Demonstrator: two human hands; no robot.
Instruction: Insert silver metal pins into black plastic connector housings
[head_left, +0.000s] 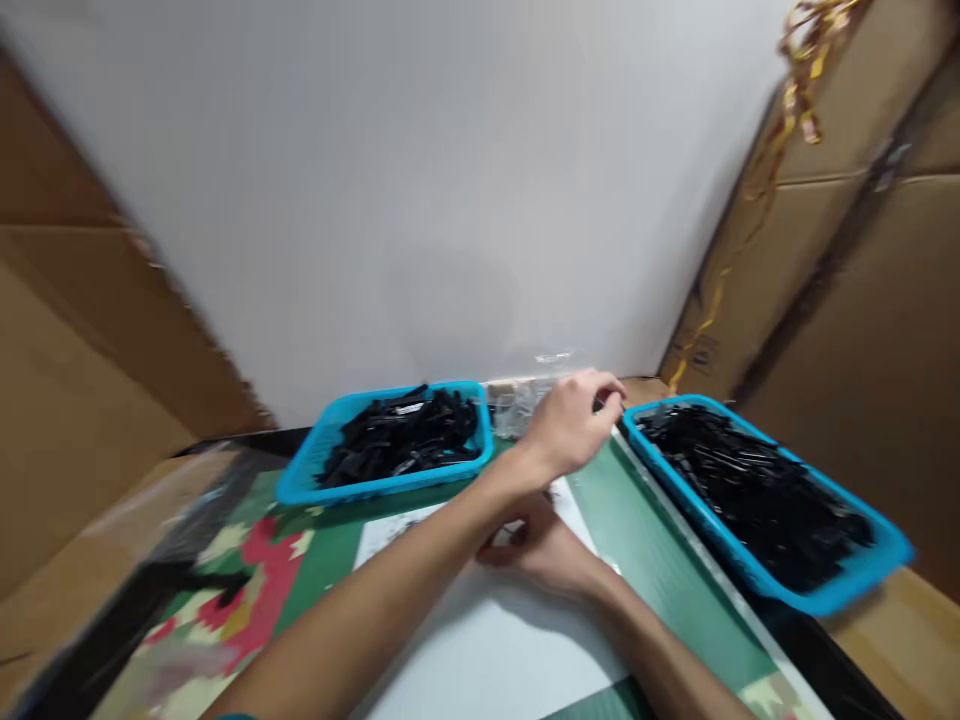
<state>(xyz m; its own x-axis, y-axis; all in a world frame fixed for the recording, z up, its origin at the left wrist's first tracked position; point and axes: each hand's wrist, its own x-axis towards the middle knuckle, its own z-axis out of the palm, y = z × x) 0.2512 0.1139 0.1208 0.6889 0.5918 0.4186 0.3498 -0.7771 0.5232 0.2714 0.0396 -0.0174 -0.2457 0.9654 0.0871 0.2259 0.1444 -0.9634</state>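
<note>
My left hand (pixel 574 420) reaches across above my right forearm to the near left corner of the right blue basket (pixel 757 575). Its fingers are curled together, with a dark spot between thumb and fingertips that is too blurred to name. Below it, partly covered by my left wrist, my right hand (pixel 540 550) is bent in a pinch over a white sheet (pixel 487 640). What its fingertips hold, if anything, is hidden. Small dark bits lie on the sheet's far part. Many thin black plastic pieces (pixel 757 490) fill the right basket.
A second blue basket (pixel 382 490) with black pieces (pixel 409 435) stands at the back left. Clear plastic (pixel 517 405) lies between the baskets. Cardboard (pixel 847 270) rises on both sides, with gold ribbon (pixel 791 100) hanging at right. A white wall (pixel 450 200) closes the back.
</note>
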